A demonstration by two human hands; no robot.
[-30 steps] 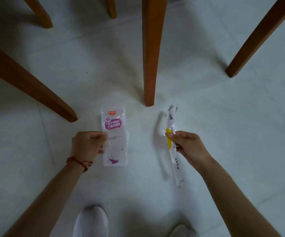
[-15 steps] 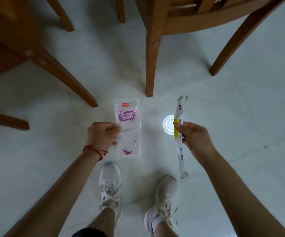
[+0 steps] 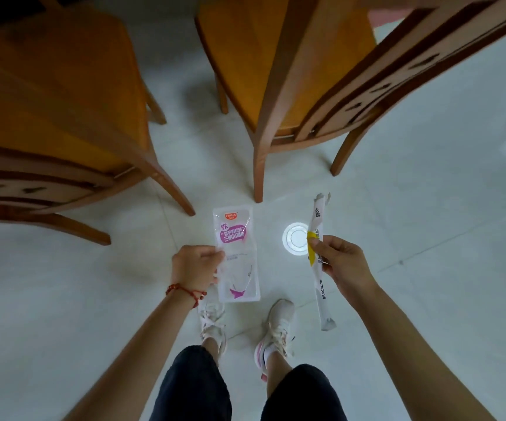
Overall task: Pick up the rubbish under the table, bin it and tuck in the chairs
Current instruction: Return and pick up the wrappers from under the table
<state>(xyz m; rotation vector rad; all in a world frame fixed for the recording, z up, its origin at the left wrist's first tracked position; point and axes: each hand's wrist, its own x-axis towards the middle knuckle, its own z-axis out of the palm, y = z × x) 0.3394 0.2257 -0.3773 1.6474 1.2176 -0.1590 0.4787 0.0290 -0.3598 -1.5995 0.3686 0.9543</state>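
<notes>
I look down on a pale tiled floor (image 3: 428,238) with faint grout lines. A bright round reflection of light (image 3: 295,237) sits on it. Soft shadows spread over the tiles beneath the wooden furniture.

**A dining area in a home**

Two wooden chairs, the left chair (image 3: 57,95) and the right chair (image 3: 291,71), have orange seats and stand on a pale tiled floor (image 3: 428,238). A round ceiling light reflection (image 3: 295,239) shines on the glossy tiles.
</notes>
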